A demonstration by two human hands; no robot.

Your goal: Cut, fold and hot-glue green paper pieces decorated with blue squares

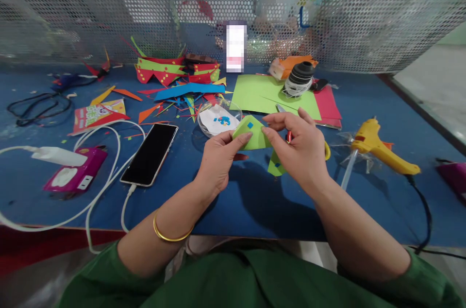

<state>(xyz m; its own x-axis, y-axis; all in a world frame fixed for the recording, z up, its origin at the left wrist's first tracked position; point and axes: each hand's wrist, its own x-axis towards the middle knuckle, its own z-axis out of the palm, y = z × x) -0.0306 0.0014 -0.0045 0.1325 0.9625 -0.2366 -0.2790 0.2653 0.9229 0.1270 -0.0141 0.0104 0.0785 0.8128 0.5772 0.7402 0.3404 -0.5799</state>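
A lime-green paper piece (257,139) with a small blue square on it is held up over the blue table. My left hand (218,157) pinches its left side between thumb and fingers. At its right edge, my right hand (296,145) has its thumb and fingertips closed on the paper. Another green strip (275,164) with a blue square hangs or lies just below my right hand; which one is unclear. Behind my left hand, a round clear dish (207,129) holds white paper with small blue pieces. Scissors, partly hidden, lie beneath my right hand.
A black phone (151,155) and a magenta power strip (82,172) with white cables are at the left. A yellow glue gun (384,147) lies at the right. Green sheets (251,92), colored scraps and red-green paper masks (160,70) are farther back, before a perforated metal screen.
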